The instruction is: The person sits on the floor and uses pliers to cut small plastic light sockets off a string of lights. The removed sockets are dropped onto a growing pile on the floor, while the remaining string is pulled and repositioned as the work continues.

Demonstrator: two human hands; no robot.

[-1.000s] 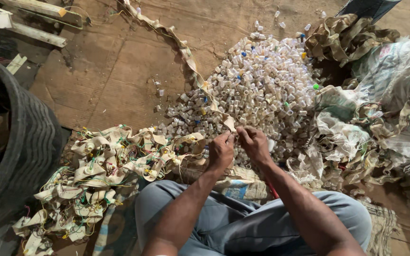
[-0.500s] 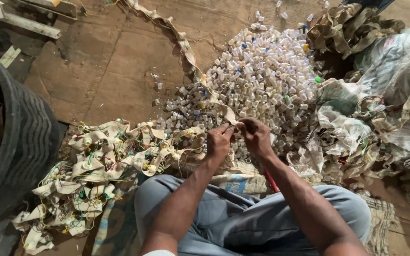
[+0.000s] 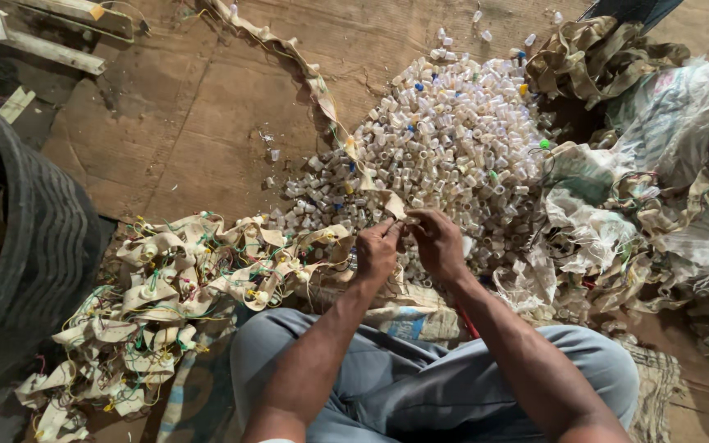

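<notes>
The person sits on the floor (image 3: 207,123) with both hands close together in front of the knees. The left hand (image 3: 377,253) and the right hand (image 3: 439,242) each pinch the end of a long tan strip (image 3: 322,94). The strip runs from the fingers up and away across the floor. Both hands are closed on it, and the fingertips almost touch.

Just behind the hands lies a big pile of small white caps (image 3: 453,139). To the left is a heap of tan strips with thin coloured wires (image 3: 174,279). An old tyre (image 3: 34,238) sits far left, and crumpled sacks (image 3: 658,189) lie on the right.

To do this well, I think the fingers should hold tight, stay close together, and pull gently so the strip does not rip
</notes>
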